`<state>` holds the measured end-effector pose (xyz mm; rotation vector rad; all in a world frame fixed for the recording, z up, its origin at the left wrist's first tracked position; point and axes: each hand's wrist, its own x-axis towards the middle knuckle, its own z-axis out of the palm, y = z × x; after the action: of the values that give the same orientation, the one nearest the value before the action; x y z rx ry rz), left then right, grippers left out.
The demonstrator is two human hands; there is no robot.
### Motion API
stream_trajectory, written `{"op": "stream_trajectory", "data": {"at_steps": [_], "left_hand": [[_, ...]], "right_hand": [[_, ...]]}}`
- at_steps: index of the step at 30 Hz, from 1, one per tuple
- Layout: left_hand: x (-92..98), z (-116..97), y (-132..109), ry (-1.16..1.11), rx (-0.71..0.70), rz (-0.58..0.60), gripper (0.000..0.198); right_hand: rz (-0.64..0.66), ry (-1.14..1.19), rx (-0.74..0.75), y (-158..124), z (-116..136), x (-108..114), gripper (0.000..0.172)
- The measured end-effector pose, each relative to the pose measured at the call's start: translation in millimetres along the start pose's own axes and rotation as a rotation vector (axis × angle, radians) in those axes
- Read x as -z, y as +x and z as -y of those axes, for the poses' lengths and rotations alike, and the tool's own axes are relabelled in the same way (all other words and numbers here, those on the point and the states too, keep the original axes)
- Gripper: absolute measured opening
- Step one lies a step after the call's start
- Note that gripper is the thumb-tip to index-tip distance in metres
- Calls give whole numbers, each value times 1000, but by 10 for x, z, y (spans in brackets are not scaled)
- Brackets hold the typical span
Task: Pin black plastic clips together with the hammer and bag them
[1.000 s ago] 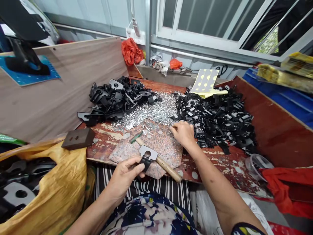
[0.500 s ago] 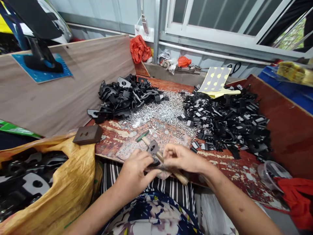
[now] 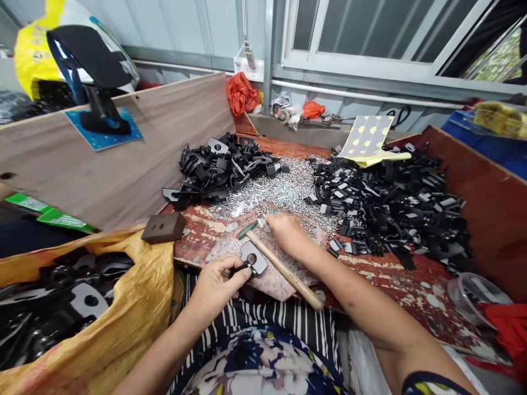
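Observation:
Between the thumb and fingers of my left hand [image 3: 222,280] is a black plastic part with a grey plate and a round hole [image 3: 260,262], held over the near edge of the stone slab [image 3: 280,288]. My right hand [image 3: 284,229] reaches to the far side of the slab, its fingers closed at the near edge of the metal pins [image 3: 272,193]; what they hold, if anything, is hidden. A hammer with a wooden handle [image 3: 288,273] and green head lies on the slab between my hands, its handle slanting towards me.
Larger black parts [image 3: 222,164] are heaped at the back left, smaller black clips [image 3: 387,203] on the right. A brown block [image 3: 163,227] sits at the left edge, above a yellow sack [image 3: 152,280] of parts. A plastic tub [image 3: 477,296] stands at right. Wooden boards [image 3: 173,126] wall the bench.
My right hand has moved away from the black part, forward to the pins. My left hand has shifted slightly left with the part, and the hammer now shows in full.

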<state>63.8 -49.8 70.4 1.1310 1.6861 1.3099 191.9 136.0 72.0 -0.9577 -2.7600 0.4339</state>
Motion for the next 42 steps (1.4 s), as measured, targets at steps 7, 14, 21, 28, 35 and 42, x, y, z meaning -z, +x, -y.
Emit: {"op": "stream_trajectory", "data": {"at_steps": [7, 14, 21, 28, 35, 42], "left_hand": [[83, 93, -20, -677, 282, -92, 28], [60, 148, 69, -1023, 386, -101, 28], [-119, 70, 82, -1055, 311, -29, 27], [-142, 82, -9, -1088, 321, -45, 29], [-246, 195, -57, -1108, 315, -132, 28], [-141, 219, -302, -1119, 348, -15, 32]], "right_hand": [[-35, -99, 79, 190, -15, -147, 27], [-213, 481, 143, -444, 100, 220, 11], [-398, 668, 285, -675, 614, 77, 9], [-474, 209, 397, -747, 675, 49, 16], [-408, 8, 422, -765, 856, -34, 25], [-466, 75, 458, -942, 609, -145, 18]]}}
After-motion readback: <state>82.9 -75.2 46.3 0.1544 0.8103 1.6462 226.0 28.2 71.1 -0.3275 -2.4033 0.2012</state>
